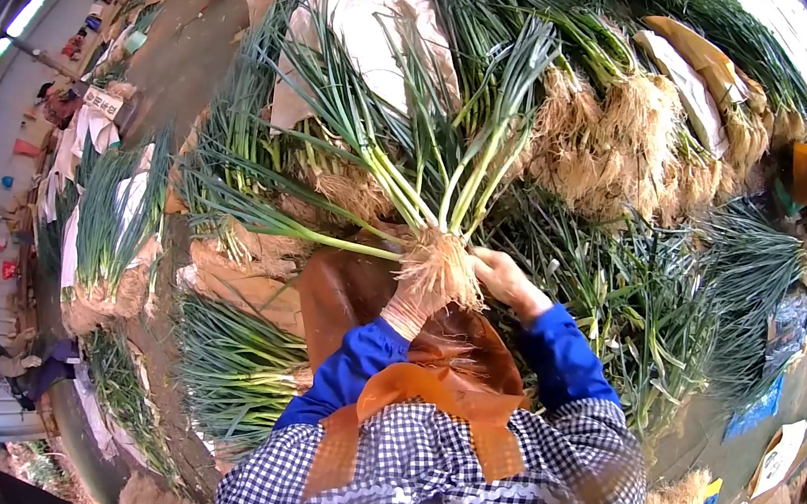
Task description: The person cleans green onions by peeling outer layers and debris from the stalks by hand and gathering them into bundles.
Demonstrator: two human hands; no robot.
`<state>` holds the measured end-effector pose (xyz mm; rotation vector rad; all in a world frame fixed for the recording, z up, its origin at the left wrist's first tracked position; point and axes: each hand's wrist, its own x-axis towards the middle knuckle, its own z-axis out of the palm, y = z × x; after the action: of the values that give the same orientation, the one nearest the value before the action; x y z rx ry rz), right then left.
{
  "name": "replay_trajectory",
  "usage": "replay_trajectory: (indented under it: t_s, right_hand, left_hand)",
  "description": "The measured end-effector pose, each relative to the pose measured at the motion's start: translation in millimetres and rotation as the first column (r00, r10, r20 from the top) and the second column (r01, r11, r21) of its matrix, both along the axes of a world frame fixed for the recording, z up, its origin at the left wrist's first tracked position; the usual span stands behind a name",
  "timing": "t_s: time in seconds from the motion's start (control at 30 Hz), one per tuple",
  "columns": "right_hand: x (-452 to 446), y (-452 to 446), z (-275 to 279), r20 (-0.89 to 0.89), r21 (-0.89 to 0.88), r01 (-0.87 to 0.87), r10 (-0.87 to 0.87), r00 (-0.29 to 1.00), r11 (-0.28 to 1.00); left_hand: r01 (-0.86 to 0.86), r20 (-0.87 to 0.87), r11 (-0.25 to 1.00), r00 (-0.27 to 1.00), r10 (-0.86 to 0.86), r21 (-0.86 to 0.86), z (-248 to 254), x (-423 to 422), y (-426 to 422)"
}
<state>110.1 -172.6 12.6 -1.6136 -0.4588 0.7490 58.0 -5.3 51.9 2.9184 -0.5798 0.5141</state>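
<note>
A bunch of scallions (441, 262) is held up over my lap, its pale roots towards me and its long green leaves fanning out away from me. My left hand (411, 305) holds it from below and to the left; most of those fingers are hidden behind the roots. On the right side, my right hand (509, 281) is closed at the white stalk bases, its fingertips touching the bunch. A few stalks splay out to the left, apart from the others. An orange-brown apron (343, 290) covers my lap under the bunch.
Rooted scallion bundles (604, 141) are heaped ahead, with a pale sack (389, 44) among them. Loose green leaves (619, 299) litter the right side. More scallions (233, 367) lie at my left. Farther left, a person (7, 360) is near another bundle (114, 227).
</note>
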Motion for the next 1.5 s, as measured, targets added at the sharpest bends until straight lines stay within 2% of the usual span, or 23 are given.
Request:
replay_trajectory:
  t_s: [0.07,0.13,0.2,0.27,0.3,0.37,0.47,0.6,0.67,0.7,0.73,0.77,0.8,0.83,0.9,0.97,1.0,1.03,1.13,1.3,1.33,1.4,1.5]
  right_hand:
    - [-13.3,-43.1,46.3,-0.035,-0.204,-0.182,0.179,0.983,0.962]
    - [-20.9,-86.6,47.4,-0.124,-0.406,-0.296,0.269,0.955,0.865]
    - [-22.2,-108.2,8.8,0.087,-0.84,-0.232,0.543,0.835,0.491]
    - [-6.0,-102.3,19.2,0.071,-0.962,-0.037,0.38,0.922,0.27]
    - [-2.9,-94.6,22.7,0.444,-0.806,0.192,0.356,0.822,0.56]
    - [4.0,-41.2,46.6,0.812,-0.197,0.423,-0.095,0.576,0.884]
    - [26.4,17.1,68.2,0.812,-0.094,0.419,-0.174,0.557,0.903]
    - [19.6,28.3,48.9,0.698,-0.218,0.135,0.058,0.714,0.967]
    - [-5.8,-4.9,57.7,0.494,0.042,-0.091,0.058,0.867,0.995]
    - [-8.7,-30.1,48.2,0.429,-0.097,-0.24,0.258,0.866,0.966]
    - [-9.2,-58.2,36.2,0.342,-0.219,-0.384,0.439,0.831,0.897]
    - [-16.8,-76.4,-1.0,0.423,-0.677,-0.475,0.825,0.374,0.562]
    - [-22.1,-88.1,-37.2,0.171,-0.966,-0.22,0.973,-0.154,0.134]
    - [-17.9,-98.5,-44.3,0.17,-0.966,-0.219,0.974,-0.151,0.135]
    - [-1.6,-112.3,-49.3,-0.226,-0.946,-0.32,0.805,0.549,-0.047]
    - [16.7,-84.3,-8.7,0.097,-0.939,-0.088,0.501,0.86,0.334]
    - [18.8,-70.0,-13.2,0.015,-0.641,-0.091,0.131,0.991,0.762]
    - [20.9,-55.8,-17.6,-0.275,-0.202,0.074,-0.129,0.953,0.977]
    - [12.1,-5.6,-10.1,-0.562,0.418,0.343,-0.057,0.825,0.841]
    - [31.0,19.3,102.4,-0.153,0.682,0.492,-0.553,0.819,0.541]
    - [38.8,30.2,135.7,-0.171,0.625,0.575,-0.627,0.76,0.527]
    - [68.3,34.1,164.3,0.243,0.271,0.379,-0.444,0.863,0.885]
    - [85.2,32.4,135.7,0.697,0.305,0.451,-0.519,0.494,0.839]
  left_hand:
    - [-0.099,-0.074,0.971,0.994,0.084,-0.218,3.1,-1.1,3.5]
    - [0.002,0.139,0.98,0.99,0.027,-0.199,-4.7,2.1,15.5]
    - [-0.002,0.1,0.979,0.995,0.023,-0.203,-6.7,-1.0,15.3]
    - [-0.017,0.039,0.978,0.999,0.025,-0.207,-6.2,-0.7,14.3]
    - [-0.033,0.017,0.977,0.999,0.038,-0.21,-5.4,3.6,13.0]
    - [-0.042,-0.007,0.976,0.999,0.041,-0.215,-3.4,-0.8,11.8]
    - [-0.049,0.155,0.997,0.986,0.058,-0.059,-4.0,-0.7,8.0]
    - [-0.083,0.192,0.996,0.978,0.078,0.017,-13.7,-4.6,12.8]
    - [-0.062,-0.067,0.989,0.996,0.053,-0.135,-5.2,-10.4,13.9]
    - [-0.102,-0.237,0.978,0.97,0.057,-0.18,-18.6,-16.4,19.0]
    - [-0.1,-0.238,0.978,0.97,0.055,-0.181,-19.1,-15.5,18.6]
    - [-0.075,-0.158,0.984,0.986,0.049,-0.162,-18.7,-14.2,17.2]
    - [-0.051,-0.076,0.989,0.996,0.04,-0.14,-17.9,-12.6,15.5]
    - [-0.027,0.007,0.993,1.0,0.028,-0.117,-16.3,-11.5,14.1]
    - [-0.019,0.012,0.989,1.0,0.021,-0.143,-6.0,-12.2,11.6]
    - [-0.019,0.033,0.989,0.999,0.024,-0.146,-7.2,-9.3,14.7]
    - [-0.025,0.034,0.989,0.999,0.03,-0.148,-13.8,-8.8,15.2]
    - [-0.025,0.03,0.993,0.999,0.028,-0.112,-19.6,-9.2,15.8]
    - [-0.071,-0.081,0.987,0.995,0.059,-0.146,-11.0,-15.1,17.5]
    - [-0.079,0.2,0.995,0.976,0.089,-0.055,4.4,-26.1,28.5]
    - [-0.081,0.163,0.994,0.982,0.092,-0.072,3.2,-27.5,26.5]
    - [-0.099,0.043,0.985,0.993,0.106,-0.139,0.4,-29.1,22.5]
    - [-0.12,-0.233,0.815,0.972,-0.019,-0.566,-15.6,-31.2,17.5]
